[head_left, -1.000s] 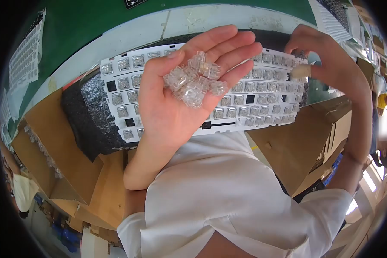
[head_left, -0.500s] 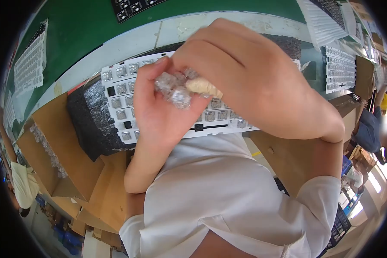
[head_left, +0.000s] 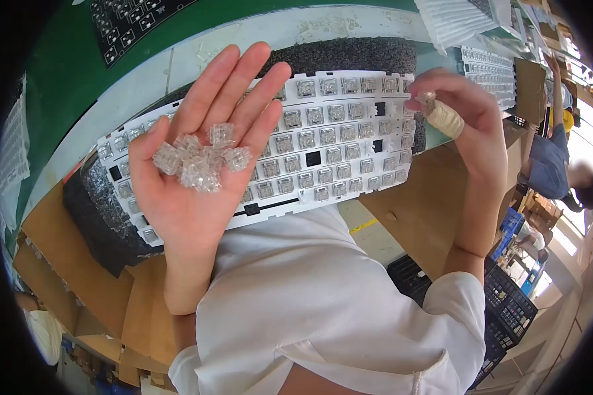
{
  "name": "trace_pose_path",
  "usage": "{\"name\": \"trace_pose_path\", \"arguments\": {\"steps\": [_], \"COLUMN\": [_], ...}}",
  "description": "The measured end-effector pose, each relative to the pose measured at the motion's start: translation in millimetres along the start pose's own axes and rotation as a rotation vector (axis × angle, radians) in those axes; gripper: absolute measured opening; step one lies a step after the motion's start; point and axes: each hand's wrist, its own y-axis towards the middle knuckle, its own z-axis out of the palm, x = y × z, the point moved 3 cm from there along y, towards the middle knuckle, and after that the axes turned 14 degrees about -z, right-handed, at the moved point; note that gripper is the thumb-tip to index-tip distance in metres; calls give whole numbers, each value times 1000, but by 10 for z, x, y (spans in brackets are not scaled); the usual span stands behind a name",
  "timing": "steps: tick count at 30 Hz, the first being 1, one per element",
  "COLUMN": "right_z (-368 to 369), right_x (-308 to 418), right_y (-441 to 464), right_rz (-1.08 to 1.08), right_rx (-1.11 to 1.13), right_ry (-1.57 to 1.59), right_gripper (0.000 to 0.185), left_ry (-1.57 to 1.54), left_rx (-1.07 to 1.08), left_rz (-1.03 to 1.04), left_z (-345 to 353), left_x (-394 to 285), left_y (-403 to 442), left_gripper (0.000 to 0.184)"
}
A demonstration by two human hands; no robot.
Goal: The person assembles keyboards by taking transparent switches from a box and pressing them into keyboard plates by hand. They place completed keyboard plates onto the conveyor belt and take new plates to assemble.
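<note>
My left hand (head_left: 194,197) is turned palm up over the left part of a white keyboard plate (head_left: 280,201), its fingers stretched out. Several clear keyboard switches (head_left: 201,172) rest in a loose pile on that palm. Beside the plate's right end, my right hand (head_left: 478,125) pinches one clear switch (head_left: 427,97) between thumb and fingers. A beige wrap (head_left: 445,120) covers the thumb. Rows of clear switches fill most of the plate, and a few dark square openings (head_left: 313,158) show among them. Part of the plate is hidden under my left hand.
Black foam (head_left: 349,56) lies beneath the plate. A dark switch board (head_left: 132,23) is on the green mat at upper left. Another white plate (head_left: 487,69) lies at upper right. Cardboard boxes (head_left: 66,250) stand at lower left. A co-worker (head_left: 550,161) is at far right.
My hands have moved apart. The left palm has opened flat with the switches on it, and the right hand has gone right to the plate's end with one switch. The view has shifted.
</note>
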Motion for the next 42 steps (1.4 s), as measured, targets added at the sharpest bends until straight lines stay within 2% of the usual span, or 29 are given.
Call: {"name": "trace_pose_path", "arguments": {"steps": [3,7,10,13,16,19,22,25,34,37,42], "right_z": [43,78,86,184,179,349,417,485,665,746,684], "right_x": [-71,-78,-95,-43,-4,160,184,187,328,400,294], "right_y": [-65,-103,-100,-63,-67,-43,-19,11,87,102,156], "right_rz": [16,41,-50,-62,-40,69,-159,-227,-216,-147,-198], "right_rx": [42,-23,56,-102,-57,-102,192,229,348,362,396], "right_ry": [-5,-81,-92,-153,-314,-718,-929,-1016,-1286,-1356,-1331], "right_gripper": [29,29,29,27,24,23,28,33,33,30,26], "left_ry": [-1,8,21,26,27,54,36,70,101,160,186], "left_rx": [12,12,23,35,45,40,52,59,72,102,104], "left_rz": [0,1,0,-6,-14,-7,-6,-3,-4,-15,-31], "left_z": [-3,-6,-5,-8,-5,-6,-5,-14,-14,-34,-41], "left_x": [4,4,7,4,8,5,9,1,7,0,-2], "left_y": [6,-2,2,7,8,7,7,8,13,8,7], "left_gripper": [65,65,65,65,65,64,65,65,66,67,68]}}
